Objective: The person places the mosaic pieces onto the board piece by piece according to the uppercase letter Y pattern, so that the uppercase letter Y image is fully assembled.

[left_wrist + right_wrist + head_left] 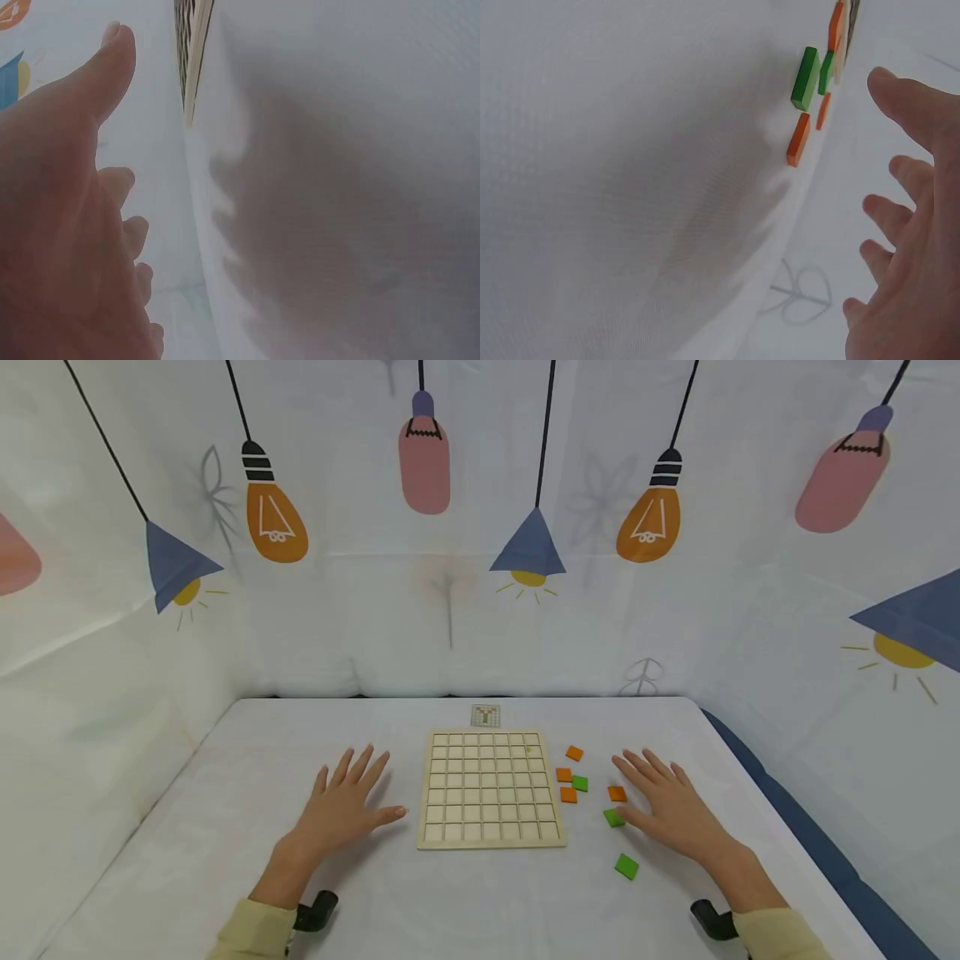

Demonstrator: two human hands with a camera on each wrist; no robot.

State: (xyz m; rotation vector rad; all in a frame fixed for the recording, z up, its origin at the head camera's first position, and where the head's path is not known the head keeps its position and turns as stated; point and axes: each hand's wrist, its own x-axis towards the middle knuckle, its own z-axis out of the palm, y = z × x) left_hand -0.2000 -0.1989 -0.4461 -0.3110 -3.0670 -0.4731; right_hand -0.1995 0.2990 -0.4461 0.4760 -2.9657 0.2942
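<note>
A pale wooden grid board (491, 842) with many square recesses lies in the middle of the white table. To its left, my left hand (339, 806) hovers with fingers spread and holds nothing; its shadow falls on the cloth. My right hand (675, 810) is held over the table on the other side, fingers spread, also holding nothing. Between the board and that hand lie several orange square tiles (574, 752) and green square tiles (580, 783). A green tile (626, 867) sits apart, nearer the front. In the right wrist view, a green tile (805, 79) and an orange tile (798, 140) lie below the thumb.
Behind the board lies a small printed pattern card (485, 716). A white cloth (375, 902) covers the table. White curtains printed with lamps and bulbs (277, 522) hang at the back and sides. Dark blue fabric (787, 810) shows along the right edge.
</note>
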